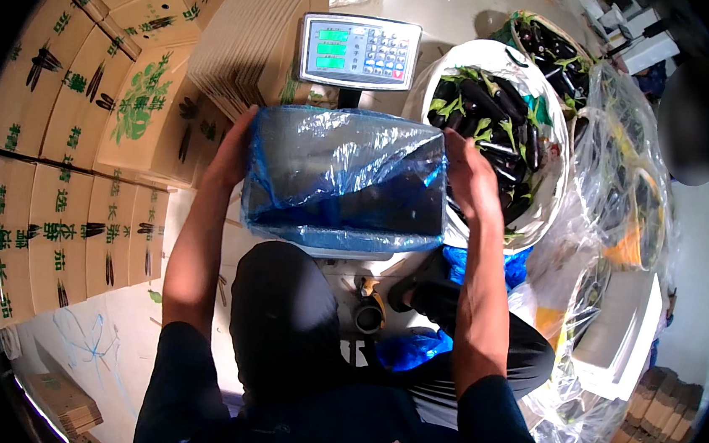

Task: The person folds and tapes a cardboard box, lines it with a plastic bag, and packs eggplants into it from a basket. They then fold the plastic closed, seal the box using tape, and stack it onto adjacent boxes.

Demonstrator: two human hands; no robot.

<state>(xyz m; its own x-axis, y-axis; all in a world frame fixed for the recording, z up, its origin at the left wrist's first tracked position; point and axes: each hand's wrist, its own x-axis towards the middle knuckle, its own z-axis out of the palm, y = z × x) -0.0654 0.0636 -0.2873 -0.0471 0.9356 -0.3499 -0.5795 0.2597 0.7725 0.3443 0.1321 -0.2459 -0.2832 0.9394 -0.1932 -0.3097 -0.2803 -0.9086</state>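
A box lined with blue translucent plastic film [346, 173] sits in front of me on a platform scale, whose pale edge [355, 254] shows beneath it. My left hand [239, 139] lies along the box's left side, its fingers partly hidden. On the right side, my right hand [470, 168] presses the film near the far corner. Whether either hand grips the box or only rests against it, I cannot tell. The scale's display panel with keypad [360, 52] stands just beyond the box. Close to my right hand is a white-lined round container [557, 176] full of eggplants [488, 103].
Printed cardboard boxes [63, 221] are stacked at the left, beside folded cardboard sheets [257, 29]. A second container of eggplants [550, 49] stands far right. Clear plastic sheeting [619, 156] and a white foam box [619, 339] lie at the right. A tape roll [369, 318] lies on the floor.
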